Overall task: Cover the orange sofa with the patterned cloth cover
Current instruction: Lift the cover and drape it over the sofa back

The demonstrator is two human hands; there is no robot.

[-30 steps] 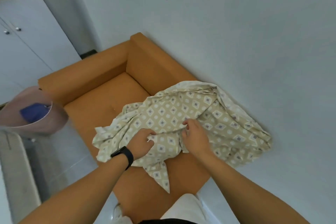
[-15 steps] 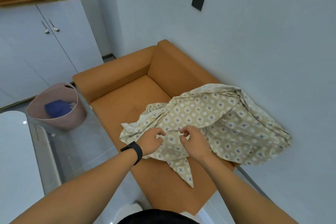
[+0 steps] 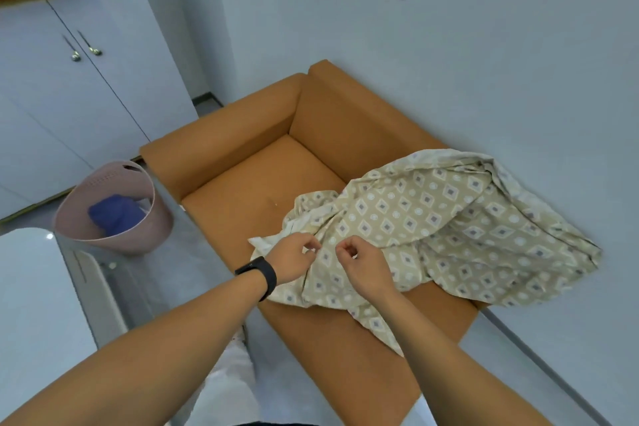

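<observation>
Grip, left hand [image 3: 294, 259]: fingers curled, pinching patterned cover [image 3: 432, 218] | right hand [image 3: 363, 264]: same, pinching cover on sofa [image 3: 242, 176]

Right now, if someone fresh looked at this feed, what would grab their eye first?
Probably the orange sofa against the pale wall, with the patterned cloth cover bunched over its right half, leaving the left seat bare. Next, the left hand and right hand, close together, pinching the cover's near edge. The pink basket stands on the floor to the left.

Pale wall [image 3: 484, 62], white cupboard [image 3: 69, 97], pink basket [image 3: 117, 214], perhaps tiled floor [image 3: 193, 252]
</observation>
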